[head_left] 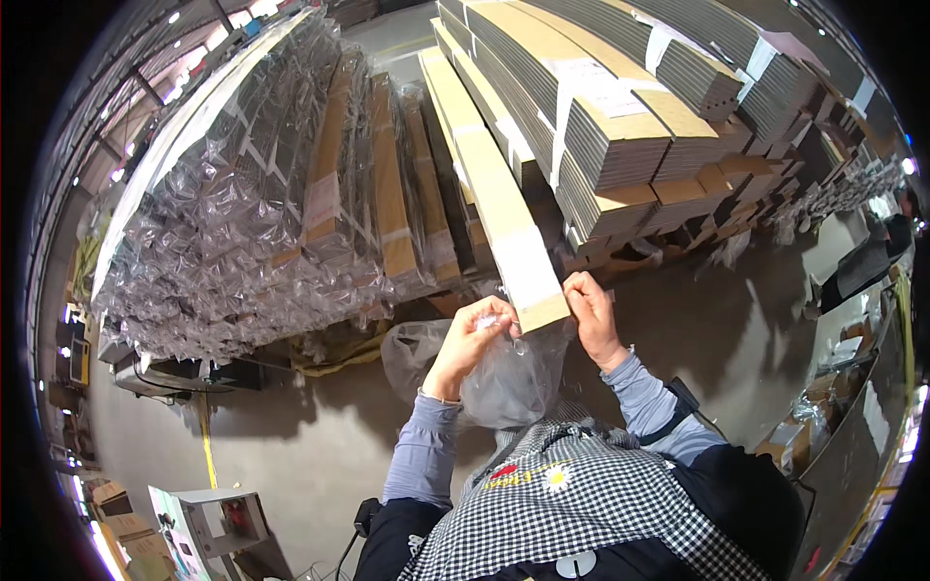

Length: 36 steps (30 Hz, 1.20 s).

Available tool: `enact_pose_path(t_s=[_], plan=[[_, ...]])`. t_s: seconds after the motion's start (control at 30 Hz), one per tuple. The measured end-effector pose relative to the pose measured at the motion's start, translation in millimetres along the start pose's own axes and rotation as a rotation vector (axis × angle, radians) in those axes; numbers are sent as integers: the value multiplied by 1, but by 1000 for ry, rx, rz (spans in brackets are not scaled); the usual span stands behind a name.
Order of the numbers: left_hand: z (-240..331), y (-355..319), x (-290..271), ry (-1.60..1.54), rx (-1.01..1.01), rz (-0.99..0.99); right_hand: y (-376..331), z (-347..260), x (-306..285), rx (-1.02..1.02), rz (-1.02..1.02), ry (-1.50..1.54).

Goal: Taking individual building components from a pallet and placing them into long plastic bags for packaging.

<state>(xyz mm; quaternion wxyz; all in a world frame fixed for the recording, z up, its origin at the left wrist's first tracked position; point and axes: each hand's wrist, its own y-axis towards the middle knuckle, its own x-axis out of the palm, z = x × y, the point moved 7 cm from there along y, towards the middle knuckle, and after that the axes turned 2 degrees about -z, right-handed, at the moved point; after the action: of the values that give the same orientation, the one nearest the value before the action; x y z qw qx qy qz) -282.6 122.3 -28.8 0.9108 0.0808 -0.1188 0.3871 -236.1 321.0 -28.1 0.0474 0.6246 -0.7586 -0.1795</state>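
A long, narrow bundle of flat cardboard (pixel 482 179) with a white label (pixel 526 266) near its close end runs away from me. Its near end sits between my two hands. My left hand (pixel 472 339) is closed in a pinch on a clear plastic bag (pixel 511 378) at the bundle's left corner. The bag hangs below the bundle's end, in front of my apron. My right hand (pixel 593 315) is closed at the right edge of the same end, with its fingertips against the cardboard. What those fingers pinch is hidden.
On the left rises a tall stack of plastic-wrapped long bundles (pixel 223 213). Strapped stacks of bare cardboard (pixel 620 145) stand on the right. A metal-cased unit (pixel 218 528) is at the lower left. Boxes and plastic scraps (pixel 809 426) lie along the right side.
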Motion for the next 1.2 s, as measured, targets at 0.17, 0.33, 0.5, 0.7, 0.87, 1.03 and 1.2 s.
enact_pose_path(t_s=[0.17, 0.33, 0.5, 0.7, 0.87, 1.03, 1.2], plan=[[-6, 25, -21, 690, 6, 117, 31, 8, 15, -166, 75, -280], [14, 36, -29, 719, 174, 569, 59, 15, 21, -50, 103, -163], [19, 19, -22, 529, 160, 369, 51, 15, 13, 118, 50, -357], [-42, 17, -23, -120, -21, 564, 36, 46, 21, 251, 4, 284], [-96, 10, -26, 127, 14, 849, 10, 103, 30, 284, 166, 65], [-141, -4, -53, 663, -83, 825, -37, 176, 28, 303, 191, -341], [-152, -16, -70, 799, -296, 477, -31, 219, 63, 674, -209, -499]])
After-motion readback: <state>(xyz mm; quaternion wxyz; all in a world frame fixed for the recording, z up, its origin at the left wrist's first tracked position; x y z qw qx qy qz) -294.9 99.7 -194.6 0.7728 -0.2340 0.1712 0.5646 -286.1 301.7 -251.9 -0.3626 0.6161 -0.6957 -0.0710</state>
